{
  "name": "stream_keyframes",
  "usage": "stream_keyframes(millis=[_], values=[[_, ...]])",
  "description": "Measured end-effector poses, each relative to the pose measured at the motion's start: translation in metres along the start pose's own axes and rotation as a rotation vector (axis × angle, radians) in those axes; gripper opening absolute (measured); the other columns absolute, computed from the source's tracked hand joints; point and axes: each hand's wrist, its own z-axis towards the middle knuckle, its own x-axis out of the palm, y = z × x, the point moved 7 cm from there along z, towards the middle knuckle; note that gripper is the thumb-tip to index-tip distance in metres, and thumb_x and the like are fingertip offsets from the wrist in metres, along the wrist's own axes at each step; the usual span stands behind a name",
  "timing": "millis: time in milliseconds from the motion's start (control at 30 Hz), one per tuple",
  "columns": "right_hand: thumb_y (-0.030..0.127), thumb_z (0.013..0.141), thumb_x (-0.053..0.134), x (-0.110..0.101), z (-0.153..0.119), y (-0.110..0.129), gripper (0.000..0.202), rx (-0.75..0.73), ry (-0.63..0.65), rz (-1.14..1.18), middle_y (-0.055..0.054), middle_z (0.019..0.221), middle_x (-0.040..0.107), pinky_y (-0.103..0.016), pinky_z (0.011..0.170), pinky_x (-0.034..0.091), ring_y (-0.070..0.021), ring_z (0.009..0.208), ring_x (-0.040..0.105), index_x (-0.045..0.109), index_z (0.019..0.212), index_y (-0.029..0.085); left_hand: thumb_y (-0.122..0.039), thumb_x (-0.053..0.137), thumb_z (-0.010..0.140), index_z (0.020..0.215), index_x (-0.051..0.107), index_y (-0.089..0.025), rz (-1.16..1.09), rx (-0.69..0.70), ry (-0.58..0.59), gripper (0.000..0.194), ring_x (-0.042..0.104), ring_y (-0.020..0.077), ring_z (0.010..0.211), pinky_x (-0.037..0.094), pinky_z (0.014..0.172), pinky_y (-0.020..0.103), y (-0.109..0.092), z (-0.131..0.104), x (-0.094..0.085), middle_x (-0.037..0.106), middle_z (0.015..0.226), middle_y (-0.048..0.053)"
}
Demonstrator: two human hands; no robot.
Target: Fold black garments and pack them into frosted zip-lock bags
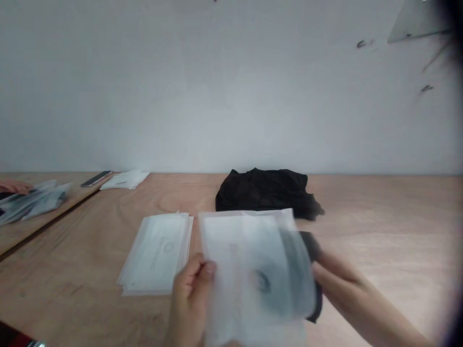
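Note:
A translucent frosted plastic bag with printed marks is held up in front of me, blurred by motion. Its left edge is pinched between the thumb and fingers of my left hand. At the bag's right side, my right hand grips a folded black cloth. Part of this cloth shows dimly through the plastic, and a black edge sticks out on the right. My right fingertips are hidden by the cloth and the bag. To the left of my left hand lies a stack of similar frosted bags.
Behind the bag, a heap of black cloth rests on the wooden table near the wall. At the far left, another person's hand is over some plastic bags. A phone and white sheets lie by the table seam.

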Motion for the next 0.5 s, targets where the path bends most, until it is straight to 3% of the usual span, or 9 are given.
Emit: stream_keyframes(millis=[67,100,167,267,367,433,500], values=[[0.063,0.073,0.063,-0.012,0.009,-0.01,0.05,0.107,0.025,0.016,-0.01,0.088,0.075,-0.038,0.07,0.058,-0.0277,0.08,0.071,0.073,0.099,0.022,-0.048,0.051,0.085,0.077,0.061,-0.02,0.199,-0.008,-0.193,0.031,0.06,0.0182,0.07,0.047,0.064,0.024,0.01,0.019,-0.056,0.065,0.072,0.001],[0.063,0.071,0.064,-0.017,0.014,-0.017,0.049,0.156,0.06,-0.023,-0.01,0.092,0.075,-0.038,0.071,0.058,-0.0281,0.082,0.071,0.073,0.097,0.022,-0.048,0.052,0.082,0.079,0.062,-0.02,0.309,-0.017,-0.229,0.03,0.061,0.0198,0.073,0.048,0.067,0.025,0.018,0.033,-0.083,0.066,0.074,0.001],[0.06,0.069,0.067,-0.03,0.022,-0.028,0.046,0.169,0.116,-0.201,-0.009,0.098,0.074,-0.038,0.075,0.057,-0.029,0.087,0.069,0.073,0.095,0.023,-0.046,0.053,0.08,0.085,0.062,-0.021,0.535,-0.064,-0.248,0.028,0.064,0.0232,0.08,0.049,0.071,0.028,0.04,0.062,-0.135,0.069,0.081,0.003],[0.056,0.077,0.059,-0.048,0.026,-0.034,0.038,0.074,0.084,-0.445,-0.008,0.103,0.072,-0.037,0.083,0.052,-0.0281,0.097,0.065,0.072,0.095,0.025,-0.043,0.051,0.082,0.1,0.06,-0.018,0.811,-0.133,-0.145,0.032,0.067,0.0272,0.081,0.051,0.074,0.035,0.073,0.096,-0.181,0.07,0.085,0.008],[0.043,0.083,0.056,-0.045,0.016,-0.034,0.025,0.077,0.138,-0.599,-0.005,0.092,0.072,-0.031,0.07,0.05,-0.0233,0.084,0.065,0.07,0.091,0.024,-0.042,0.048,0.085,0.114,0.055,-0.013,0.973,-0.085,-0.185,0.042,0.066,0.0334,0.089,0.052,0.077,0.043,0.069,0.1,-0.188,0.067,0.098,0.015],[0.03,0.08,0.061,-0.033,0.007,-0.027,0.012,0.068,0.234,-0.737,-0.002,0.083,0.069,-0.028,0.064,0.047,-0.0196,0.074,0.063,0.07,0.084,0.024,-0.042,0.044,0.088,0.117,0.054,-0.014,1.065,0.054,-0.253,0.042,0.061,0.0368,0.101,0.05,0.083,0.049,0.043,0.09,-0.169,0.063,0.109,0.017],[0.022,0.078,0.062,-0.02,-0.002,-0.017,0.007,0.013,0.322,-0.843,-0.001,0.079,0.066,-0.027,0.066,0.045,-0.0179,0.075,0.061,0.068,0.075,0.023,-0.042,0.043,0.09,0.114,0.056,-0.017,1.049,0.241,-0.288,0.037,0.058,0.0359,0.107,0.046,0.09,0.051,0.011,0.076,-0.135,0.061,0.114,0.014]])
